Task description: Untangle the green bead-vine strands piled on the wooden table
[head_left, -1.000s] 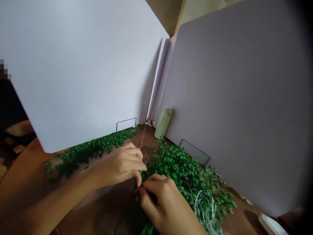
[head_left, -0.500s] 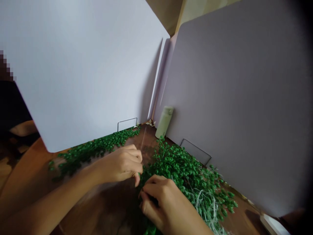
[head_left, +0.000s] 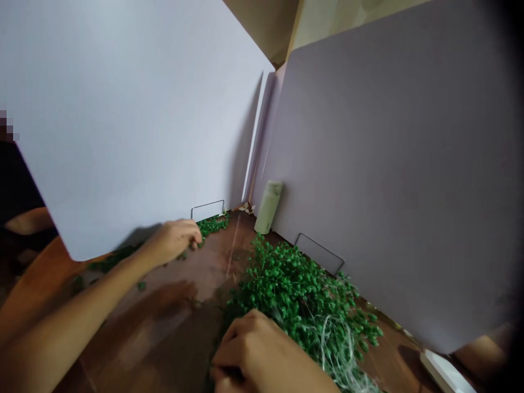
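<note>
- Head view, the only angle here, and it's a bit tilted. Landmark for everything below: the pale green flask point(head_left: 268, 207), upright in the corner where the two boards meet.
- Left of the flask and nearer the camera, the left hand point(head_left: 174, 240) is at the tip of a thin strip of green beaded strands point(head_left: 210, 226). Fingers are curled in a narrow, loose-looking shape, but it's blurred, so I can't tell if they're holding anything.
- Below the flask, the right hand point(head_left: 262, 355) is cut off by the bottom of the frame, at the near edge of a big heap of green beaded strands point(head_left: 298, 289). It's curled up too, with a dark bit by the fingertips that's too blurry to call, so no verdict on that grip either.
- My read on the step: still hands-on with the strands, each hand at its own patch. Next move calls for clean separation of a strand, not a blind grab.
- Room-wise, there's open wooden tabletop point(head_left: 192, 267) between the hands, so plenty of space there.
- It's tighter by the flask: the white board point(head_left: 123, 120) and grey-lilac board point(head_left: 388, 164) wall off the far side, and a wire stand point(head_left: 319, 245) sits right behind the heap.
- Fine white fibres point(head_left: 331, 344) poke out of the heap, toward the right hand, and could snag.
</note>
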Demonstrator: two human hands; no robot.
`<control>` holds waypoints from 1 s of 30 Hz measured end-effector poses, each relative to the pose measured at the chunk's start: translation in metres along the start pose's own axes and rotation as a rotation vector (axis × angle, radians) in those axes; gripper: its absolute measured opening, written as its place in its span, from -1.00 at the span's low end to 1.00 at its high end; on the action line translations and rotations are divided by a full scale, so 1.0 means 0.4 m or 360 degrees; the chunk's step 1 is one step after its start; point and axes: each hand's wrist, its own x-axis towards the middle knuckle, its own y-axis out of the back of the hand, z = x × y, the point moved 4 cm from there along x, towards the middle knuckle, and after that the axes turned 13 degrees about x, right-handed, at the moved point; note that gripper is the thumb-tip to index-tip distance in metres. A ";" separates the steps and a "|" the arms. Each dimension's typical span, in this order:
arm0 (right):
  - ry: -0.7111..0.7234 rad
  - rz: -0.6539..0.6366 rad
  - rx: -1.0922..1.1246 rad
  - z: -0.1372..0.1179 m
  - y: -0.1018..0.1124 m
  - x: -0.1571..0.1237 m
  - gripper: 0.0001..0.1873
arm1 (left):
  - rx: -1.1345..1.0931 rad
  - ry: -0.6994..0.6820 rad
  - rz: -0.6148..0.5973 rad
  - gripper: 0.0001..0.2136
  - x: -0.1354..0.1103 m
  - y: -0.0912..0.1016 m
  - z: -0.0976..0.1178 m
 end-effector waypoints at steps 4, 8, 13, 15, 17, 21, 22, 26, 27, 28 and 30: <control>-0.0076 0.0026 -0.0053 -0.008 -0.009 0.009 -0.77 | 0.0185 0.0321 0.0153 -0.76 -0.018 0.048 -0.099; -0.0051 0.0095 -0.0025 0.002 -0.003 0.003 -0.81 | 0.0321 0.0454 0.0115 -0.72 -0.017 0.018 -0.103; 0.0005 0.0099 0.0022 0.001 -0.003 -0.004 -0.76 | 0.0506 0.0621 -0.0017 -0.61 -0.022 -0.027 -0.110; 0.0010 0.0201 0.0032 0.000 0.006 -0.003 -0.74 | 0.0579 0.0706 -0.0054 -0.51 -0.029 -0.032 -0.108; 0.0043 0.0382 0.0038 -0.001 0.026 -0.002 -0.72 | 0.0573 0.0685 -0.0108 -0.52 -0.026 -0.032 -0.083; 0.0091 0.0824 -0.0016 0.006 0.080 -0.012 -0.65 | 0.0085 0.0072 -0.0262 -0.68 0.008 -0.032 0.059; 0.0088 0.0891 -0.0045 0.011 0.089 -0.014 -0.64 | -0.0037 -0.0075 -0.0363 -0.70 0.012 -0.036 0.101; 0.0048 0.1027 -0.0206 0.048 0.097 -0.017 -0.54 | -0.0128 -0.0448 -0.0671 -0.64 0.009 -0.071 0.224; 0.0023 0.1036 -0.0251 0.058 0.093 -0.018 -0.51 | -0.0101 -0.0443 -0.0664 -0.63 0.008 -0.080 0.234; -0.0008 0.1042 -0.0293 0.067 0.088 -0.019 -0.49 | -0.0083 -0.0444 -0.0667 -0.64 0.007 -0.089 0.240; -0.0094 0.1066 -0.0345 0.077 0.080 -0.025 -0.48 | -0.0071 -0.0440 -0.0685 -0.67 0.005 -0.103 0.238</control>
